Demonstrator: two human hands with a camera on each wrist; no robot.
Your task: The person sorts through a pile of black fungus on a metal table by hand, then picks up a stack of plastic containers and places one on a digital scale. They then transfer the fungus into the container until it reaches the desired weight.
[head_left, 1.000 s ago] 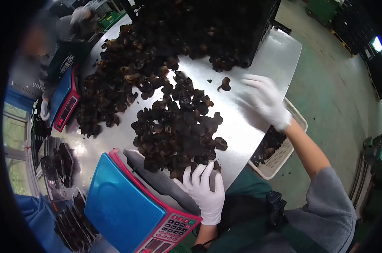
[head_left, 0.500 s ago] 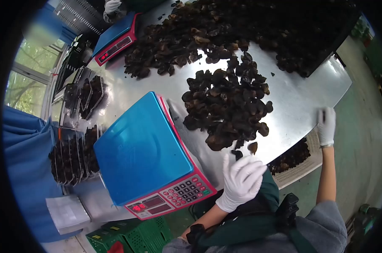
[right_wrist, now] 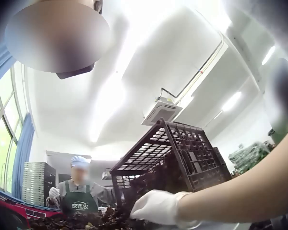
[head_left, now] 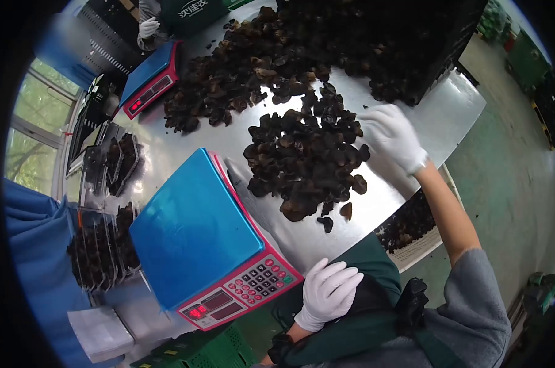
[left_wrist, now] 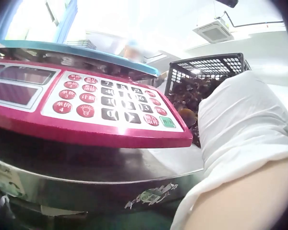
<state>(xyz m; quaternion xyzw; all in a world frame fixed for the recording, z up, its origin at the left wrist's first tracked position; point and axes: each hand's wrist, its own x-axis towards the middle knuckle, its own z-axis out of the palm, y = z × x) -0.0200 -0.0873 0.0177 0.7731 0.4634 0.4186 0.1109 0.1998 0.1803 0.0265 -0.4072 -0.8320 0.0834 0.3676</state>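
Fungus pile (head_left: 305,156): dark brown to black, ruffled, partly glossy; beyond left hand (head_left: 329,295), beside right hand (head_left: 393,140). Left fingers loosely bent, slightly parted, holding nothing, near scale (head_left: 198,227). Right fingers blurred at pile's edge; can't tell if pinching.

"沈佳农" apron (right_wrist: 81,202); scale keys (left_wrist: 128,105) 7, 9

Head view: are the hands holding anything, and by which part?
The left hand shows nothing held. The right hand is blurred beside the dark pieces; whether it grips one, and where, cannot be told.
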